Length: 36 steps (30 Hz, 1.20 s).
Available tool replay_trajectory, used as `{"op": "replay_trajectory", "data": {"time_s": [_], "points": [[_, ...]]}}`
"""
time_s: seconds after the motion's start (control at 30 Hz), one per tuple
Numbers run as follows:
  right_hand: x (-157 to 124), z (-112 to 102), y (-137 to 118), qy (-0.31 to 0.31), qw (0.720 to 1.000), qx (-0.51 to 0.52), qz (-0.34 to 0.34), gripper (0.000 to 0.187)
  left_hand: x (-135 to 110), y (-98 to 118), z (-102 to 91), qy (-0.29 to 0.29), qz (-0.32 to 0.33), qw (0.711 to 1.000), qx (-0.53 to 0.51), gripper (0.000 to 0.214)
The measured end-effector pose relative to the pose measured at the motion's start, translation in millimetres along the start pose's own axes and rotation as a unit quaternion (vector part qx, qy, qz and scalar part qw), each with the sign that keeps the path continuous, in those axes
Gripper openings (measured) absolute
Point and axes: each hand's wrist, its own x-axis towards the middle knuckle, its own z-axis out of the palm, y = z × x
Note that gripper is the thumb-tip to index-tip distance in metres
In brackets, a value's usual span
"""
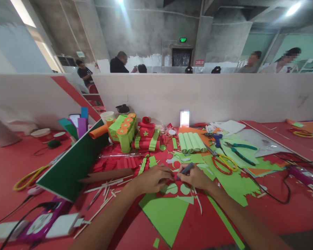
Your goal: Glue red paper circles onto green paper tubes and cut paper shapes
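Note:
My left hand [153, 178] rests on the red table [289, 211], fingers curled and pressed down on the paper near some small green cut-out shapes [177, 189]. Close beside it, my right hand [195, 176] grips a dark pen [184, 170] with its tip pointing down-left toward the left hand's fingertips. What sits under the left fingers is hidden. A large green paper triangle [165, 215] lies just in front of both hands.
Scissors with red and yellow handles [223, 162], teal pliers [238, 150], a blue glue gun [216, 138], green paper rolls [191, 142], a red and green paper model [134, 133], a dark green board [70, 168], thin sticks and cables lie around. People stand behind the partition wall [211, 95].

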Motion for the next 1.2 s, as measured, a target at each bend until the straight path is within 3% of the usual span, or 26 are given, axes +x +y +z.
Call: {"op": "replay_trajectory", "data": {"time_s": [0.4,0.8,1.2], "points": [[2,-6,0,0.004,0.999,0.046,-0.011,0.012,-2,-9,3.9,0.010,-0.016,0.999,-0.043,0.036],[-2,-7,-5,-0.049,0.996,0.081,-0.004,0.014,-1,-9,3.4,0.003,-0.032,0.998,-0.055,0.040],[-2,-8,-6,-0.043,0.997,0.061,-0.004,0.012,-2,-12,4.0,0.000,-0.039,0.996,-0.075,0.040]]}}
